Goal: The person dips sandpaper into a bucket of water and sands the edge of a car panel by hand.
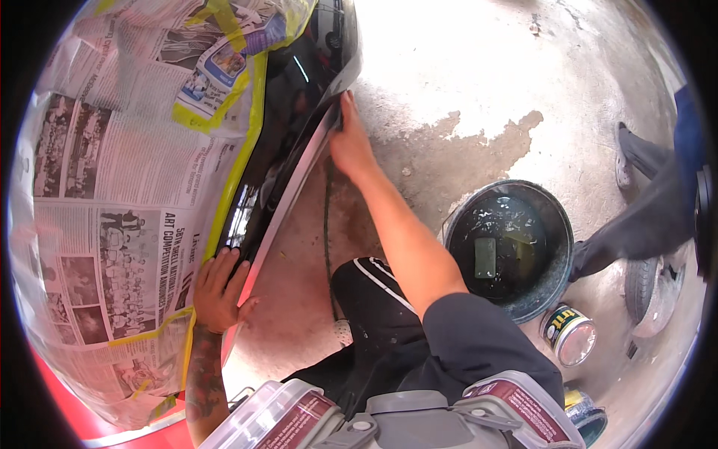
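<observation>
The right hand (350, 146) presses flat against the lower edge of the glossy black car body panel (288, 142), its fingers closed over something small and dark that is too hidden to name; whether that grip holds a sanding pad or only the panel's rim, I cannot tell. The left hand (218, 288) lies spread and open on the same panel lower down, just beside the newspaper masking (112, 187) edged with yellow tape (247, 142), holding nothing.

To the person's right, on the stained concrete floor (464, 82), stands a black bucket of dark water (508, 247) with a rectangular block sunk in it, and a round tin with a shiny lid (568, 333) lies near it.

In my judgement, heavy pressure near the tape could lift its edge or scuff the gloss, and a shifted knee could tip the bucket.

The panel's lower lip is foreshortened, another person's dark trouser leg (636, 224) is cut off at the right, and grey gear (389, 419) blocks the bottom.
</observation>
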### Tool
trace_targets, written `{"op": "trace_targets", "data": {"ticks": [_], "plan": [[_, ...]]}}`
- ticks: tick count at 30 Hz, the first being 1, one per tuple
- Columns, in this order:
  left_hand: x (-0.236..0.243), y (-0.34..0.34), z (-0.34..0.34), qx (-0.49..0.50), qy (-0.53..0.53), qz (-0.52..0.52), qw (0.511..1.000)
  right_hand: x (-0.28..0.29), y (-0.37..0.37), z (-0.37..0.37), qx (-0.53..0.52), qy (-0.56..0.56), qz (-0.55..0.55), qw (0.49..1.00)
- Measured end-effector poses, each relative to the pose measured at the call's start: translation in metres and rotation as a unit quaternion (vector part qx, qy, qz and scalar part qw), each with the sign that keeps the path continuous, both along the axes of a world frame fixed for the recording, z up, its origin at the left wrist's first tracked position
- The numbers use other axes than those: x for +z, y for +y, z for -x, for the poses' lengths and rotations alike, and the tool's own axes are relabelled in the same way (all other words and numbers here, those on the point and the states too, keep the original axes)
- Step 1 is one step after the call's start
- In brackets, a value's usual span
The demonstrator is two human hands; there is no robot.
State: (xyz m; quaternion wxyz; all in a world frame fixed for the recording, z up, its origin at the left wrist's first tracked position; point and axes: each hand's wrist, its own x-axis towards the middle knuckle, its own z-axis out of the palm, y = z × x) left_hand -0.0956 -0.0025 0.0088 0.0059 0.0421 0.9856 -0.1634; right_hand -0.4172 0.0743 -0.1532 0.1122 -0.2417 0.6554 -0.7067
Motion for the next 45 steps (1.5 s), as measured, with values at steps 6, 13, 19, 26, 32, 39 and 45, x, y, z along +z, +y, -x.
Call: {"op": "trace_targets", "data": {"ticks": [6,13,19,26,32,39,45], "plan": [[-0.002,0.003,0.001,0.005,0.013,-0.001,1.000,-0.019,-0.011,-0.003,0.034,-0.031,0.053,0.998],[-0.001,0.004,0.000,0.012,0.013,0.008,1.000,-0.026,-0.019,0.021,-0.038,-0.045,0.056,0.997],[-0.001,0.003,-0.001,0.021,-0.014,0.012,1.000,-0.048,-0.027,0.034,0.003,-0.023,0.002,1.000],[-0.005,0.002,-0.001,0.011,0.018,0.015,1.000,-0.009,-0.004,0.019,-0.058,0.017,-0.033,0.998],[-0.002,0.001,0.001,0.007,0.002,0.031,0.999,-0.012,0.019,-0.036,0.003,0.181,-0.154,0.971],[-0.003,0.002,0.001,0.006,0.005,0.038,0.999,-0.021,0.039,-0.046,-0.033,0.378,-0.196,0.904],[-0.003,0.002,-0.001,0.019,0.000,0.030,0.999,-0.040,0.046,-0.061,-0.031,0.482,-0.219,0.848]]}}
